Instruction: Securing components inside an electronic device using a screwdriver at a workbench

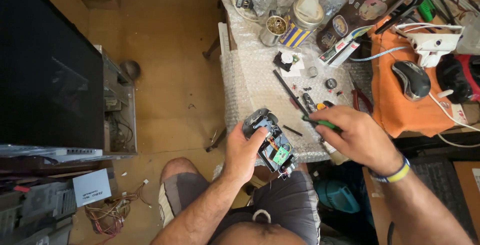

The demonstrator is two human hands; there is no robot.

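The left hand [243, 151] holds a small black plastic gadget with its cover off [270, 142]. Its fingers are curled around the gadget's left side, and the thumb presses on the top. Inside the gadget sit a little green circuit board [280, 155] and thin coloured wires. The gadget is up in the air, just over the near edge of the table covered in clear bubble wrap [250, 75] and above the person's lap. The right hand [356, 135] is closed around a thin tool with a green handle [320, 122], just right of the gadget. A grey computer mouse [411, 79] rests on an orange cloth [395, 105] farther right. Red pliers [360, 97] lie near the cloth.
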